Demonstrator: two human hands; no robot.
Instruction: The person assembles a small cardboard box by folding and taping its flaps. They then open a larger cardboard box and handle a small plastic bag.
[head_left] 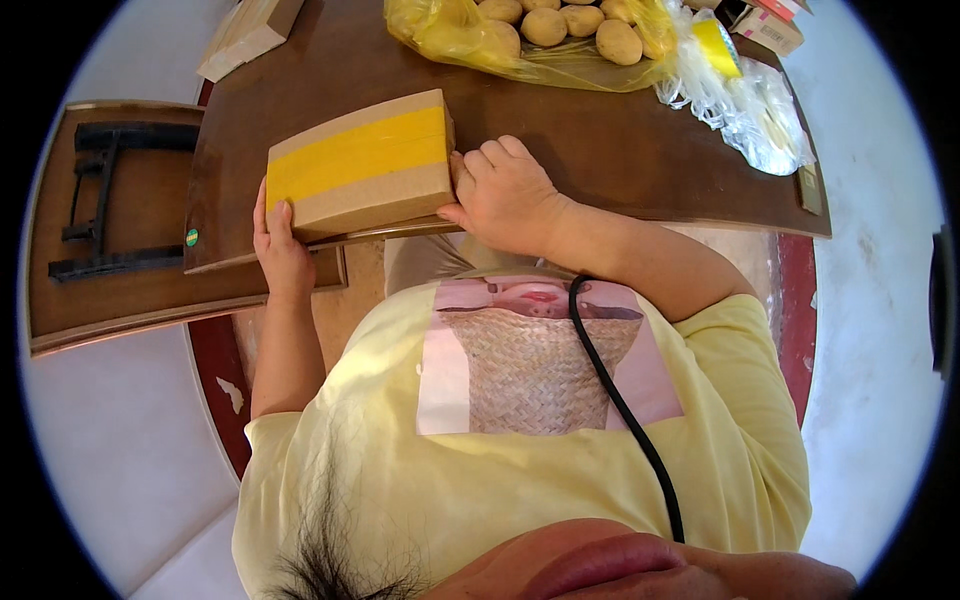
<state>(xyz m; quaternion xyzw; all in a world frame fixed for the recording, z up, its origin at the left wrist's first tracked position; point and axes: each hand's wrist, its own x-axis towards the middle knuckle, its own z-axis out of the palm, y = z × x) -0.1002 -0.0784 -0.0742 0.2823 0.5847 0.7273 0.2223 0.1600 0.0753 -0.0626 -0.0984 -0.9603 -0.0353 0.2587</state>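
A small cardboard box (365, 195) with a wide strip of yellow tape (360, 150) along its top sits at the near edge of the brown wooden table (610, 150). My left hand (280, 245) grips its left end, the thumb against the near side and the fingers around the corner. At the box's right end, my right hand (508, 198) is closed, fingers curled against the end and thumb by the lower near corner. The underside of the box is hidden.
Across the table lies a yellow plastic bag (570, 72) with several potatoes (544, 27). Clear plastic bags (765, 120) and a yellow roll (717, 48) are at the right. Another cardboard box (248, 38) stands far left. A wooden panel with a black frame (105, 200) is left of the table.
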